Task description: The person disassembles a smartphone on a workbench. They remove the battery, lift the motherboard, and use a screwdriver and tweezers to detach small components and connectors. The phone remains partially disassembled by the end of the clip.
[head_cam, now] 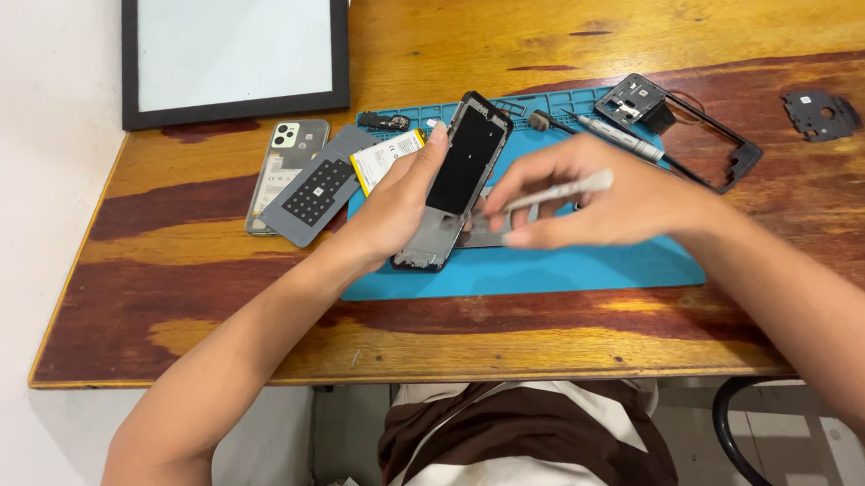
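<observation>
My left hand [395, 208] holds an opened phone body [459, 172] tilted up over a blue work mat [566, 267]; the phone's dark inner plate faces me. My right hand [597, 196] grips a thin silver tool [559, 192], tweezers or a spudger, with its tip near the phone's lower right edge. A yellow-labelled battery [386, 158] lies on the mat just left of my left thumb.
A grey back cover [286, 171] and a grey panel [317, 189] lie left of the mat. A black phone frame [686, 132] and a silver screwdriver [620, 137] rest at the mat's far right. A small dark part [820, 113] and a black picture frame [233, 49] sit further off.
</observation>
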